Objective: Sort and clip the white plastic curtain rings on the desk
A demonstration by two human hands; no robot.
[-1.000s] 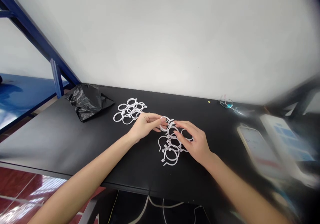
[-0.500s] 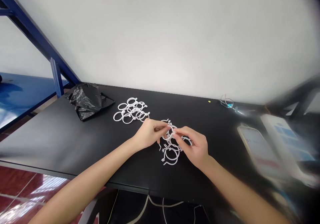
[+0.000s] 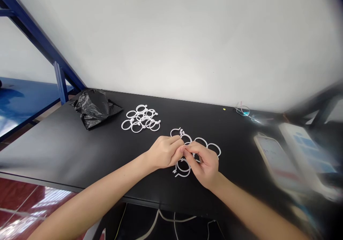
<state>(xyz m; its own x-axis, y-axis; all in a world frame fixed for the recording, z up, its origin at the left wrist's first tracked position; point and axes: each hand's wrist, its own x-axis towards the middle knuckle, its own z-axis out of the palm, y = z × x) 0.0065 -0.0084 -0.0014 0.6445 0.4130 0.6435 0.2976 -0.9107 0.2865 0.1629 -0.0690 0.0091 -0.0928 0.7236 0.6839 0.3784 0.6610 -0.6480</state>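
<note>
My left hand [image 3: 166, 150] is closed, its fingers curled and its thumb pressed forward against the right fingertips. Meeting it fingertip to fingertip, my right hand [image 3: 205, 161] pinches with thumb and index finger. Between them is a white plastic ring, almost fully covered by the fingers. Under and around both hands lie several more white plastic rings with small clasps, some of them open; one open ring [image 3: 183, 176] shows just below the fingers. Two closed-looking hoops [image 3: 214, 144] stick out beyond my right hand. To the left sits a separate pile of white rings [image 3: 137, 131].
A crumpled black plastic bag [image 3: 95, 109] lies at the left of the black table [image 3: 80, 154]. Eyeglasses [image 3: 243, 110] rest near the wall at the right, with a phone [image 3: 278, 157] and a white box [image 3: 305, 147] in front. Cables [image 3: 158, 216] hang below the table edge.
My hands have come together and turned inward, covering the ring that showed between the fingertips before. More rings are now uncovered behind my right hand.
</note>
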